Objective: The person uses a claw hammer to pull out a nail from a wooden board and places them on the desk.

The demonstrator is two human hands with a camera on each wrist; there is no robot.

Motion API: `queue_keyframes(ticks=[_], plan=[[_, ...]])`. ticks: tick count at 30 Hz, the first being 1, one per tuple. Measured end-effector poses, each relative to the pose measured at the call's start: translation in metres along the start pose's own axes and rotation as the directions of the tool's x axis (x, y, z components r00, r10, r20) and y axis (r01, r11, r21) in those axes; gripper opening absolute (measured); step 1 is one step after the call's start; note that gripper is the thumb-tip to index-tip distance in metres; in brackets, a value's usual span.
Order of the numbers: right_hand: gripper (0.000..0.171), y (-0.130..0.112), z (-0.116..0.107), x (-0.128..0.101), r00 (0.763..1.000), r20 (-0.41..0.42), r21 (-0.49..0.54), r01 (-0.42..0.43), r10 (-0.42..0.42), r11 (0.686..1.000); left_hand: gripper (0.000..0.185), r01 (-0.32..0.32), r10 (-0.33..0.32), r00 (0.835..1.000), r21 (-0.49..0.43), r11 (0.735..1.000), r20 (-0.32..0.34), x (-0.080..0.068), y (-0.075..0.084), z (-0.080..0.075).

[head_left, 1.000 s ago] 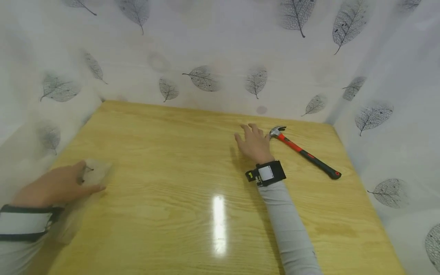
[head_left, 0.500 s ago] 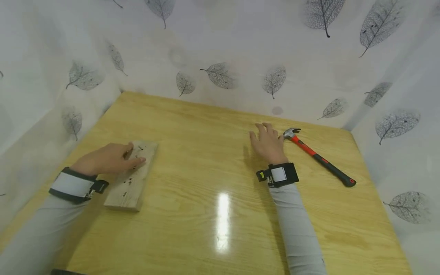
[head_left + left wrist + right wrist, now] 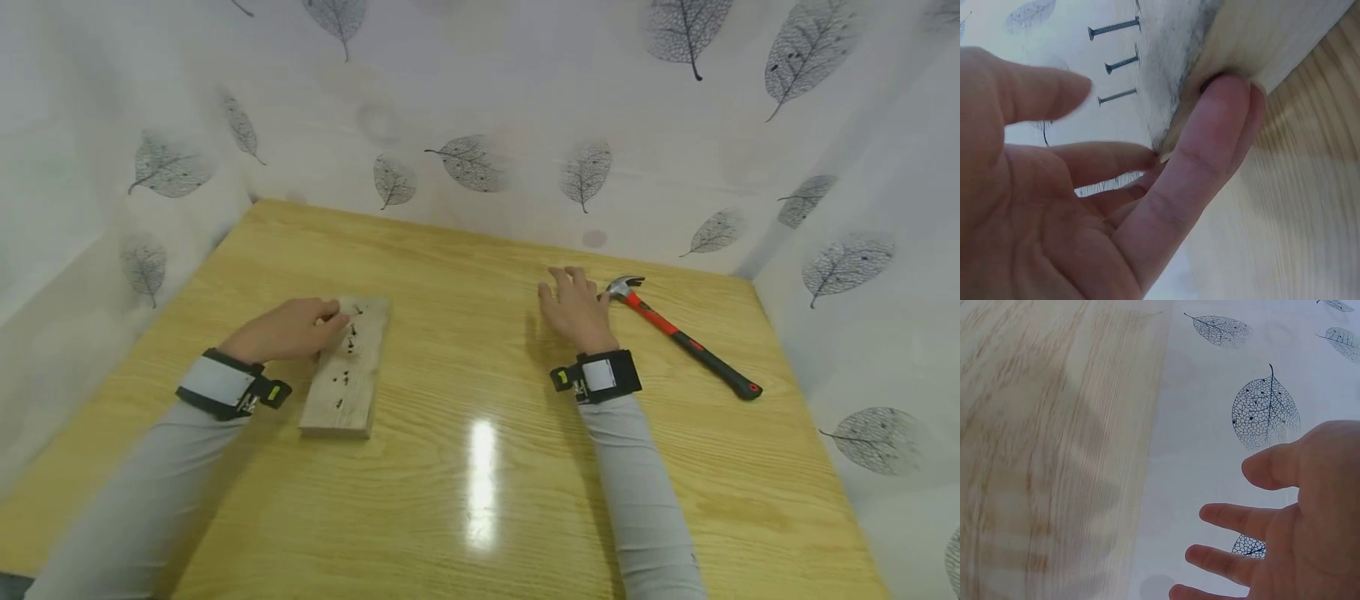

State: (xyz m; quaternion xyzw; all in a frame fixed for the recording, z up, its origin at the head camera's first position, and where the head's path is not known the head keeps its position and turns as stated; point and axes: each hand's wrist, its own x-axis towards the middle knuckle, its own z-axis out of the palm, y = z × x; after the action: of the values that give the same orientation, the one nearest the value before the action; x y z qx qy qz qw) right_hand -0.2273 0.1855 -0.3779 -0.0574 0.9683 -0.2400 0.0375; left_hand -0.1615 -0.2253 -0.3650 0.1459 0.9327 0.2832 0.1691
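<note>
See the table (image 3: 420, 379) beneath the hammer (image 3: 675, 335); well left of that hammer, the wooden board (image 3: 358, 375), just shifted nearer, seemingly being positioned. Find the left hand (image 3: 288, 332) farther left, extended fingers touching the board's side, thumb free; the right hand (image 3: 573, 315), spread and empty, beside the hammer's head. Lastly, note the board's nails (image 3: 1114, 29).

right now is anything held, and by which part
Nothing: the left hand touches the wooden board along one side, thumb clear; the right hand is empty.

Head view downward over tabletop (image 3: 435, 358)
</note>
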Motion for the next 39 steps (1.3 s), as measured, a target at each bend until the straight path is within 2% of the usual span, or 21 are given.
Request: queue_keyframes(ticks=[7,11,14,19,23,26,30,34,39], plan=[[0.055,0.0,-0.003,0.0,1.0,-0.004,-0.009,-0.006,0.006,1.0,0.017,-0.039,0.039,0.999,0.018,0.999,-0.012,0.025,0.017,0.014],[0.055,0.004,-0.003,-0.005,1.0,-0.001,-0.004,-0.005,0.005,1.0,0.029,-0.074,0.074,0.997,0.049,0.996,0.0,0.034,0.025,0.022],[0.055,0.008,-0.003,-0.008,1.0,-0.007,0.006,-0.013,0.013,1.0,0.037,-0.092,0.091,0.996,0.04,0.995,0.015,0.041,0.031,0.027],[0.057,0.011,-0.004,-0.007,1.0,-0.013,0.038,0.0,0.0,0.999,0.033,-0.103,0.102,0.995,0.033,0.994,0.021,0.055,0.039,0.031],[0.059,0.008,-0.003,-0.001,1.0,-0.025,0.041,0.019,-0.018,0.999,0.032,-0.086,0.085,0.996,0.043,0.995,0.005,0.068,0.047,0.031],[0.059,0.007,-0.003,0.003,0.999,-0.04,0.035,0.019,-0.018,0.999,0.053,-0.069,0.068,0.998,0.064,0.996,0.008,0.083,0.056,0.036],[0.058,0.008,-0.004,0.003,0.999,-0.054,0.026,-0.003,0.004,1.0,0.076,-0.048,0.044,0.999,0.136,0.99,0.031,0.103,0.073,0.044],[0.057,0.007,-0.003,0.003,0.998,-0.054,0.027,-0.017,0.018,1.0,0.076,0.0,-0.005,1.0,0.187,0.982,0.024,0.117,0.087,0.049],[0.057,0.012,-0.003,0.003,0.998,-0.06,0.021,-0.012,0.013,1.0,0.076,0.026,-0.024,1.0,0.172,0.985,-0.011,0.131,0.1,0.056]])
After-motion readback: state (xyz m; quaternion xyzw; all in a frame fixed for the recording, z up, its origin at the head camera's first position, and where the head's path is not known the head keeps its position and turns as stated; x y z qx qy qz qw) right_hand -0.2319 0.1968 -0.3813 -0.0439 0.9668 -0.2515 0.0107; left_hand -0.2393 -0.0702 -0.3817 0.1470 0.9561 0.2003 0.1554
